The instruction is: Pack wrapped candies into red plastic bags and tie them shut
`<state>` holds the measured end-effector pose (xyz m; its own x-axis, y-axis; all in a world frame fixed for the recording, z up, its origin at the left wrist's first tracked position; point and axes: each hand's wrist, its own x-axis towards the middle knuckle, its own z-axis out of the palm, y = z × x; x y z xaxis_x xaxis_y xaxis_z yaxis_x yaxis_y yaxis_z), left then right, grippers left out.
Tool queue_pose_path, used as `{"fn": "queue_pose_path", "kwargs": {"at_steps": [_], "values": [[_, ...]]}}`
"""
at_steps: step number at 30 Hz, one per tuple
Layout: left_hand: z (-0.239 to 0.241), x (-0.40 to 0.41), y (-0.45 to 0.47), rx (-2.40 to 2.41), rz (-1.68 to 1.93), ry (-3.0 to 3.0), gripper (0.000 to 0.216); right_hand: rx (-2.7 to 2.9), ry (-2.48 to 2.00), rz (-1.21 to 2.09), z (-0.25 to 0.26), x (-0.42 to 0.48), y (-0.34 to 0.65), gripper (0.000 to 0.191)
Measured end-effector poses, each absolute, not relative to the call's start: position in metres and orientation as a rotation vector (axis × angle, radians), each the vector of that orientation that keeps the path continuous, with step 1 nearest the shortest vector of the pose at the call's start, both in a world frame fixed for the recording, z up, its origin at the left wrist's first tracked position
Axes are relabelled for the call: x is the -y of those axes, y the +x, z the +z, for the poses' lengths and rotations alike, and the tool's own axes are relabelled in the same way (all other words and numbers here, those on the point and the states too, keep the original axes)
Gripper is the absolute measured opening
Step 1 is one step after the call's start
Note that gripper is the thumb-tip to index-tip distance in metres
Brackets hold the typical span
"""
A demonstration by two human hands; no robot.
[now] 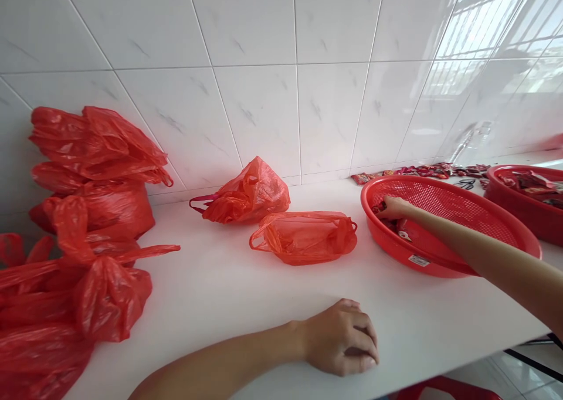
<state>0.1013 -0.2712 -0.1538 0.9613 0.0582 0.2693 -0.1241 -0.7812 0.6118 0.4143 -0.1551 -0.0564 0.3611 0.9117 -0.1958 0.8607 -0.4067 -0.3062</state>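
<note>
Left hand (341,339) lies curled, fingers together; beyond its right, red basket (466,205) holds packets (403,234) beneath right hand (393,208), grip unclear.

My right hand (394,208) reaches into the near end of a perforated red plastic basket (391,248), fingers down among small wrapped packets (390,223); I can't tell whether I grip one. My left hand (341,341) rests, loosely curled, on the white tabletop (211,294). Between my left hand and the tiled wall (255,24), a red plastic bag (308,240) lies mouth open, beside a crumpled red bag (257,190). Tied, filled red bags (109,297) crowd my left. More packets (433,170) line the wall, near a second red basket (519,209).
</note>
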Motion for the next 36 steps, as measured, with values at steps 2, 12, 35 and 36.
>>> {"fn": "queue_pose_path", "kwargs": {"at_steps": [2, 12, 35, 36], "values": [[-0.153, 0.271, 0.101, 0.048, 0.364, 2.436, 0.010, 1.539, -2.456, 0.585, -0.049, 0.158, 0.416, 0.028], [-0.149, 0.272, 0.101, 0.045, 0.393, 2.419, 0.008, 1.252, -2.133, 0.968, 0.007, 0.187, 0.428, 0.015], [-0.039, 0.201, 0.048, -0.628, 0.143, 2.667, 0.022, 1.362, -2.065, 0.749, 0.049, 0.202, 0.394, 0.016], [-0.038, 0.201, 0.046, -0.654, 0.121, 2.667, 0.022, 1.395, -2.096, 0.779, 0.048, 0.201, 0.395, 0.017]]}}
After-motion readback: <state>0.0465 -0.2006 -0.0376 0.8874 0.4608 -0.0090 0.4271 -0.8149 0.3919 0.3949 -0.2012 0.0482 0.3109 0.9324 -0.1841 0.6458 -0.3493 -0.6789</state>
